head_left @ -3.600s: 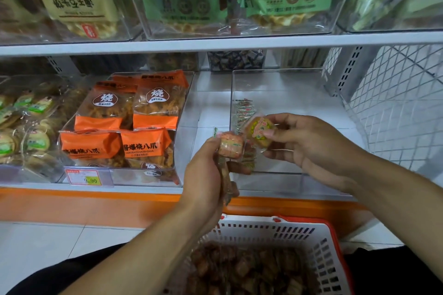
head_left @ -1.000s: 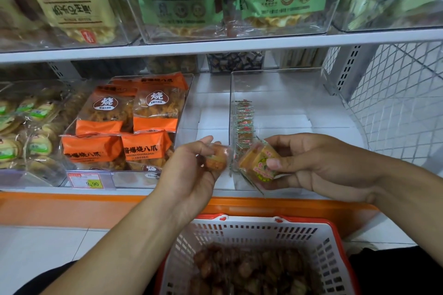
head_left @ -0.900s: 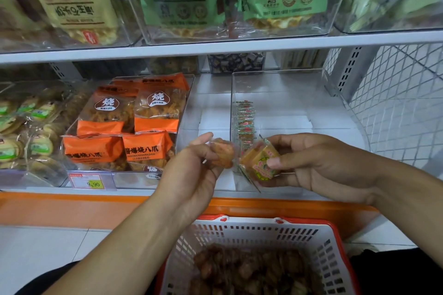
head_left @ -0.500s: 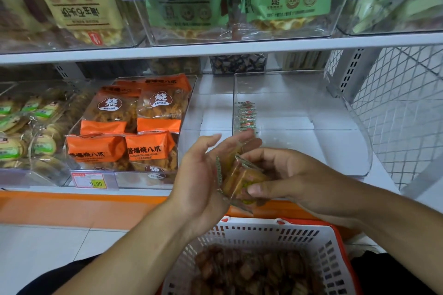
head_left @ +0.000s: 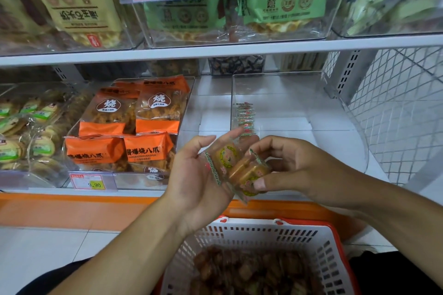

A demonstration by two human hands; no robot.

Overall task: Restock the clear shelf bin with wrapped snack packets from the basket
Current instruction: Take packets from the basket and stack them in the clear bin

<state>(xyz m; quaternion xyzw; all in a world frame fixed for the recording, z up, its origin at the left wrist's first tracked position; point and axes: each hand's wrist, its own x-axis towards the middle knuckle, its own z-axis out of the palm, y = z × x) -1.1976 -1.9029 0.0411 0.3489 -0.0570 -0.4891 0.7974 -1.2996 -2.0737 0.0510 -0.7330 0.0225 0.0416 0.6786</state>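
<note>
My left hand (head_left: 194, 175) is held flat, palm up, in front of the shelf, and a wrapped snack packet (head_left: 224, 157) lies on its straight fingers. My right hand (head_left: 294, 170) pinches two more wrapped packets (head_left: 248, 172) and holds them against the left palm. The clear shelf bin (head_left: 340, 127) stands just behind both hands, with a short row of packets (head_left: 245, 118) on edge along its left wall. Below my hands, the white basket (head_left: 261, 235) with a red rim is full of brown wrapped packets (head_left: 251, 270).
Orange snack bags (head_left: 134, 127) fill the clear bin to the left, with a 9.90 price tag (head_left: 92, 181) in front. An upper shelf (head_left: 215, 51) carries green and yellow bags. A white wire mesh panel (head_left: 402, 112) closes the right side. The shelf has an orange front edge (head_left: 72, 208).
Both hands came down from the bin's front and met above the basket. The left hand opened flat with its packet, and the right hand brought its packets onto it.
</note>
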